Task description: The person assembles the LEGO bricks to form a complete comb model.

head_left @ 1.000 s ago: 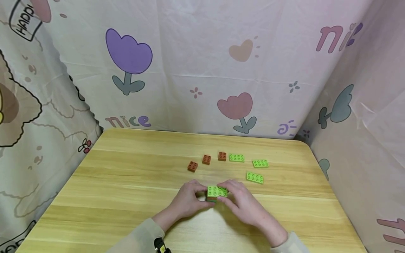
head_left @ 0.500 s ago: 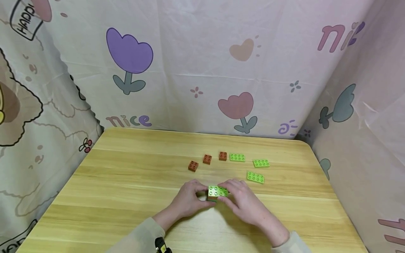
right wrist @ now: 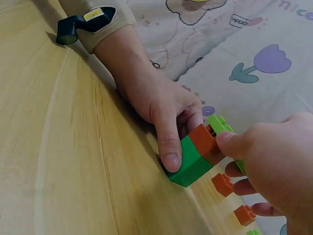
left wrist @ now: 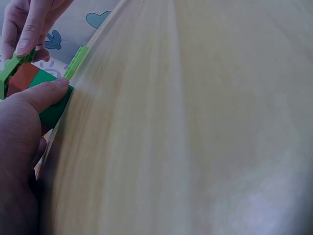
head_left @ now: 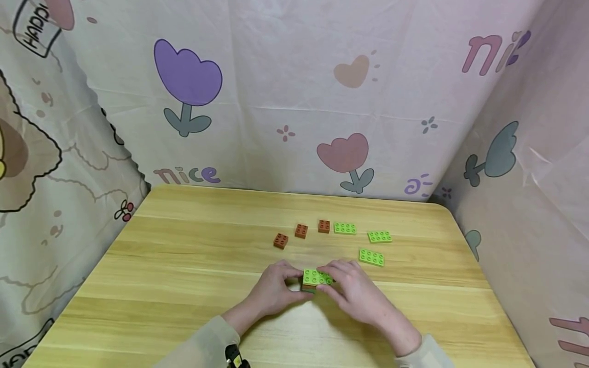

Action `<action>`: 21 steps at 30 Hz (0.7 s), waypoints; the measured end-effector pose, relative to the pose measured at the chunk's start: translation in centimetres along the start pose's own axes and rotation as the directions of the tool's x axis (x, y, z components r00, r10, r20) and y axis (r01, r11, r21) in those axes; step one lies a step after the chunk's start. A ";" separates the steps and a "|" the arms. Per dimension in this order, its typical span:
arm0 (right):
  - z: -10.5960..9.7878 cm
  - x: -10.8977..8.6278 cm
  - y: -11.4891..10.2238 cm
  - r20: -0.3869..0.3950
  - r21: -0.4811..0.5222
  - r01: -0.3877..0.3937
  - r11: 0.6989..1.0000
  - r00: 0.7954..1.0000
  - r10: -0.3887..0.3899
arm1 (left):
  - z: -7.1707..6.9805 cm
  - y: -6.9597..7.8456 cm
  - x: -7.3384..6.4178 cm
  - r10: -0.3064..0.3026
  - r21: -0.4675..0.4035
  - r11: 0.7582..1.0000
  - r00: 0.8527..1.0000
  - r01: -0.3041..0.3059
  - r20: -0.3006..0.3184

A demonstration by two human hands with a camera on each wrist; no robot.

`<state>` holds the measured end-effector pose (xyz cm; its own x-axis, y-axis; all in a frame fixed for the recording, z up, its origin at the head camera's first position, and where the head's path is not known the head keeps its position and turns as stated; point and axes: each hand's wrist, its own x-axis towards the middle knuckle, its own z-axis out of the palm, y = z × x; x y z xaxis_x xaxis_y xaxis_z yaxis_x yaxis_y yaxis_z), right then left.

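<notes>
My left hand [head_left: 272,289] pinches a dark green toy building brick [right wrist: 190,165] between thumb and fingers, low over the table's near middle. On top of that brick sits an orange-brown brick [right wrist: 203,143]. My right hand [head_left: 358,293] grips a longer light green brick [head_left: 316,276] by its right end, at the top of the stack. In both wrist views this light green brick [left wrist: 9,73] looks tilted against the orange-brown one, whose studs partly show between them. The right fingers hide its far end. Most of the dark green brick is hidden in the head view.
Three small orange-brown bricks [head_left: 301,231] lie in a loose row beyond the hands. To their right are three light green bricks [head_left: 371,257], one close to the right hand. Printed curtains [head_left: 271,76] enclose the wooden table [head_left: 175,245] behind and at the sides.
</notes>
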<state>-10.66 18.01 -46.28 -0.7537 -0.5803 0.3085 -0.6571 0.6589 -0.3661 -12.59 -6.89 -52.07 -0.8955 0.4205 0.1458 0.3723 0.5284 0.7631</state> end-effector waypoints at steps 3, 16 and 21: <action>-0.1 0.1 0.1 0.006 -0.011 0.014 1.000 1.000 -0.014 | 0.0 0.0 0.0 0.002 -0.001 1.000 1.000 -0.002 0.000; -0.3 0.2 0.2 0.007 -0.049 0.047 0.998 0.999 -0.047 | 0.1 0.0 0.2 0.002 0.009 1.000 1.000 -0.002 0.007; -0.3 0.3 0.2 0.017 -0.048 0.045 0.998 0.999 -0.044 | -0.3 0.0 0.2 0.013 -0.052 0.999 1.000 -0.012 0.014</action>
<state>-11.00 18.10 -45.98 -0.7238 -0.6167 0.3095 -0.6899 0.6545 -0.3092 -12.87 -7.00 -51.91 -0.8870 0.4379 0.1466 0.3700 0.4840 0.7930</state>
